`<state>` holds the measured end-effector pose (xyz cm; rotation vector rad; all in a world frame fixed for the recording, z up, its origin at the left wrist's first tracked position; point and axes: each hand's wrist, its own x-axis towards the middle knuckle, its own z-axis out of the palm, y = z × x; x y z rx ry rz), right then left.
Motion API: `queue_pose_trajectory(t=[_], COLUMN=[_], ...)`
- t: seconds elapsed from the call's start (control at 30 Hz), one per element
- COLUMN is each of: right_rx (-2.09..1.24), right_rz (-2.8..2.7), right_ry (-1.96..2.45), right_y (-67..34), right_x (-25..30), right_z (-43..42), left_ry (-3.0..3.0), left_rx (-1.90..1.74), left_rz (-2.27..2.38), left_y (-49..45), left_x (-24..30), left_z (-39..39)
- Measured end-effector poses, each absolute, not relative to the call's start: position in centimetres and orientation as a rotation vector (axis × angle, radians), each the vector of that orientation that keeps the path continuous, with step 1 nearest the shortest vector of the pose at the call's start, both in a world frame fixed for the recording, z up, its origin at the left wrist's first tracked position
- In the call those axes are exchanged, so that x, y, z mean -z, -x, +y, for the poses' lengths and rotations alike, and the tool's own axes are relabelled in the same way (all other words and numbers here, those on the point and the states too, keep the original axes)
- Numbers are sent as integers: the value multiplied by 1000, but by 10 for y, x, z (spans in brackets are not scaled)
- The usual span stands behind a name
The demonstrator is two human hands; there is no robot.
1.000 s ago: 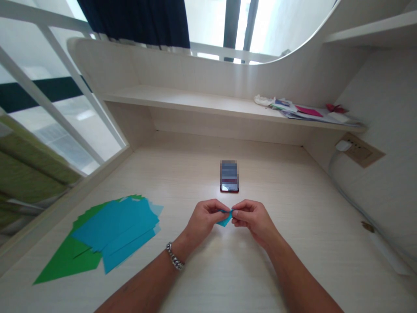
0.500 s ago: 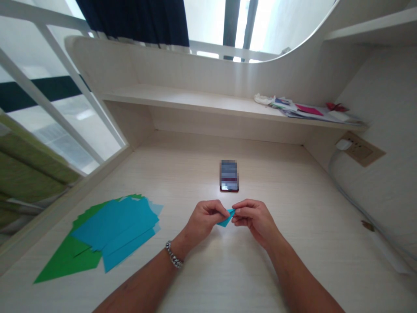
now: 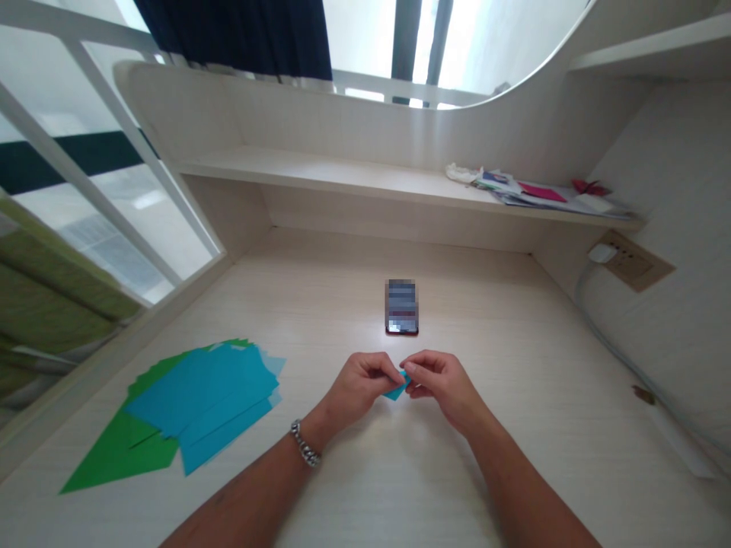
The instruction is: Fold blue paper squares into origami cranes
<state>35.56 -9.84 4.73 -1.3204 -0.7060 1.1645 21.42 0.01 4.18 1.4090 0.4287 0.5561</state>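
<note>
A small folded piece of blue paper (image 3: 395, 393) is held between my two hands, low over the desk. My left hand (image 3: 365, 379) pinches its left side between thumb and fingers. On the other side, my right hand (image 3: 437, 374) has thumb and fingertips closed on the upper right corner. Fingers cover much of the paper, so its full shape is hidden. Just beyond the hands lies a phone (image 3: 401, 307), its screen blurred. Blue paper sheets (image 3: 211, 396) lie fanned out to the left, on top of green sheets (image 3: 119, 457).
The pale desk (image 3: 320, 281) has a shelf (image 3: 343, 171) along its back, bearing papers and a red folded piece at the right end. A cable (image 3: 605, 339) runs from a wall socket (image 3: 640, 261) down the right side. White railings (image 3: 108, 175) border the left.
My right hand has shifted slightly left, closer to my left hand, and its fingertips now cover more of the blue paper. My left hand has barely moved.
</note>
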Motion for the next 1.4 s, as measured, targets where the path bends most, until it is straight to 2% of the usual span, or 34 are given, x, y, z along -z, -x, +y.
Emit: queue_pose_trajectory(t=[0.87,1.2,1.4], right_rx=[-1047,-950,-857], right_rz=[-866,-904,-985], right_ry=[1427,1486,1534], right_y=[-363,-361,-357], right_x=[-38,-40,-38], right_z=[-100,-101,-99], left_ry=[-1419,-1219,-1391], left_rx=[-409,-400,-398], left_rz=[447,499,504], left_y=[-212,-209,-211], left_x=[-40,-44,-39], left_z=[8,10,6])
